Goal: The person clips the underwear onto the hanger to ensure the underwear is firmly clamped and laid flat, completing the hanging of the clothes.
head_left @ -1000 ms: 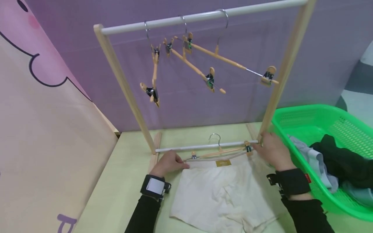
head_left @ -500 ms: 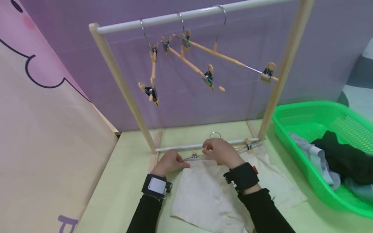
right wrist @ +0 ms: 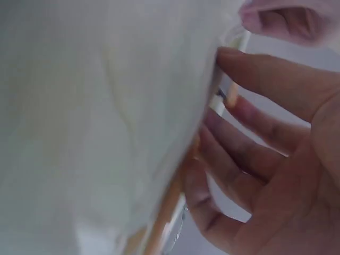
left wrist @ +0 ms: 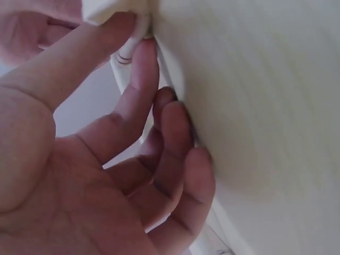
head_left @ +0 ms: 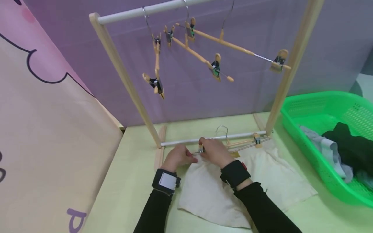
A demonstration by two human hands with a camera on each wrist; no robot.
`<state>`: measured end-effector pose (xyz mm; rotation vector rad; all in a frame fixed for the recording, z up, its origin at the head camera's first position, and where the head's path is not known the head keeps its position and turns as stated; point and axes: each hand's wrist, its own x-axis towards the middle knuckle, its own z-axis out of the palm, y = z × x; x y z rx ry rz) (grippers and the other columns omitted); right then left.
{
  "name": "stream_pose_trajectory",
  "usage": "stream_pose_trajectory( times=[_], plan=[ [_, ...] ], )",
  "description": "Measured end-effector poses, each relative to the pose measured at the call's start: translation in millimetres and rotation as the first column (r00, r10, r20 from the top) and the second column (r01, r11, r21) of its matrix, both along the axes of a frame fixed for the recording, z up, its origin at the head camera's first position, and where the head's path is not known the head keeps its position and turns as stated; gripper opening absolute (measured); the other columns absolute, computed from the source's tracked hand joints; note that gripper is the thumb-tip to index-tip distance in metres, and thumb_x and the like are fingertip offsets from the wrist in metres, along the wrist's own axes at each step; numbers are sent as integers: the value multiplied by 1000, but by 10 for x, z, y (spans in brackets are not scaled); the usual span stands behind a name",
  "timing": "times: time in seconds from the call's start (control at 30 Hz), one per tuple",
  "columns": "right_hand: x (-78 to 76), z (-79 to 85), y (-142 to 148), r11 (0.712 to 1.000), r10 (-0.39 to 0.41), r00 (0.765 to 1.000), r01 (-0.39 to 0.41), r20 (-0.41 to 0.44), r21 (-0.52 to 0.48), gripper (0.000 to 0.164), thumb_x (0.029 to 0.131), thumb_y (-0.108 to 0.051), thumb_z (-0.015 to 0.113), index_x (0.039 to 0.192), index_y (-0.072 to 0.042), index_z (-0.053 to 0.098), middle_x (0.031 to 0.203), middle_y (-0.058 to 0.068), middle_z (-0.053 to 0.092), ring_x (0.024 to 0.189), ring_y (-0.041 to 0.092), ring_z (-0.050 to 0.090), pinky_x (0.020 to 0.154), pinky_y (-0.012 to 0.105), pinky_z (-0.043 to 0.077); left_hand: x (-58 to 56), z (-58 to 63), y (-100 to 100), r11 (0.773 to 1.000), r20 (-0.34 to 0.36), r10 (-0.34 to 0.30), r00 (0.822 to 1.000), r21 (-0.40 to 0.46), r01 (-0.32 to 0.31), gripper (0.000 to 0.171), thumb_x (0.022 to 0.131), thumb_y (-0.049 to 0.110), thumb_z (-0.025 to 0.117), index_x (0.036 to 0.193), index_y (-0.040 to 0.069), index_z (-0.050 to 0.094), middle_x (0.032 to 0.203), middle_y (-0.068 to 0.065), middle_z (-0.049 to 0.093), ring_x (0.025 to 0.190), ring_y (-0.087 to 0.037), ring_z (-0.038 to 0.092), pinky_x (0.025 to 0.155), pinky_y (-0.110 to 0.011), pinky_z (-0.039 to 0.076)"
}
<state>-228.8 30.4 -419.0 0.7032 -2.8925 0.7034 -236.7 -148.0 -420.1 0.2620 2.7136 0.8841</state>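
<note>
Cream shorts (head_left: 209, 194) lie flat on the table, waistband toward the rack. Along the waistband runs a wooden clip hanger (head_left: 239, 143), its metal hook upward and its right clip (head_left: 257, 140) over the waistband. My left hand (head_left: 178, 158) pinches the waistband's left corner; in the left wrist view its thumb and index finger meet on the cloth (left wrist: 255, 117). Right beside it, my right hand (head_left: 216, 152) holds the hanger's left clip (head_left: 201, 149). In the right wrist view the thumb is at the cloth edge and the other fingers are behind it, partly hiding the clip.
A wooden rack with a white top bar (head_left: 125, 16) and a lower bar (head_left: 186, 141) stands behind the shorts. Three clip hangers (head_left: 190, 50) hang from it. At the right, a green basket (head_left: 309, 161) holds dark clothing (head_left: 346, 139) and grey clothing (head_left: 323, 149).
My right hand has moved left from the waistband's right end, past the hanger's middle, to the left clip. My left hand keeps its pinch on the left corner.
</note>
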Motion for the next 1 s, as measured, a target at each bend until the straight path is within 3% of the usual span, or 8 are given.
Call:
stream_pose_trajectory(
  times=[0.13,0.2,0.37,0.47,0.53,0.73,0.9,1.0],
  plan=[
    [-29,-24,31,998,19,1000,-19,-6,-60,24,85,-7,77,97,-5,56,83,6,65,69,20,60,64,33,48,24,33,41,999,10,42,999,-10,-41,28,75,28,86,66,9,68,60,4,57,57,-12,47,51,-25,36],
    [-40,-27,55,992,39,999,-34,34,-125,21,89,-8,73,95,-8,53,81,4,63,67,18,55,63,31,44,32,30,42,997,28,51,998,48,-53,34,76,28,86,63,9,61,57,5,49,55,-12,43,50,-25,32],
    [-74,-3,125,959,97,982,-49,161,-279,21,96,-12,66,112,-3,56,99,11,70,84,23,65,73,34,51,14,-32,45,966,22,-27,999,256,20,31,82,28,80,72,4,64,60,4,48,55,-10,41,52,-23,34],
    [-101,12,161,958,123,969,-61,212,-280,32,98,-18,65,124,-1,60,105,11,70,91,23,66,78,35,53,-5,-58,56,952,-17,-72,997,296,73,23,85,24,78,81,3,73,63,3,57,55,-9,43,54,-22,37],
    [-122,18,181,963,137,966,-79,219,-256,28,99,-21,63,120,-3,65,100,6,70,85,19,64,74,33,51,-13,-59,60,953,-27,-79,997,290,83,20,85,23,78,83,3,76,63,2,58,53,-9,42,53,-23,37],
    [-166,-11,246,965,144,984,-116,103,-236,11,94,-30,69,93,-19,73,87,-5,69,73,10,58,67,28,46,-32,-46,66,961,-35,-76,996,263,83,17,84,21,80,82,4,76,63,1,60,53,-9,42,52,-23,36],
    [-138,-3,311,942,120,993,-111,11,-316,16,91,-29,71,102,-18,78,102,1,74,87,15,67,77,33,52,-36,-44,78,961,-1,-72,997,268,69,20,85,21,79,90,2,76,87,-7,74,70,-12,63,66,-27,52],
    [-131,-5,320,927,109,993,-114,-35,-357,19,92,-27,70,104,-15,78,100,1,74,82,15,66,77,34,50,-37,-48,80,958,6,-69,998,280,65,24,85,23,78,100,4,76,97,-10,75,81,-17,69,75,-32,55]
  ],
)
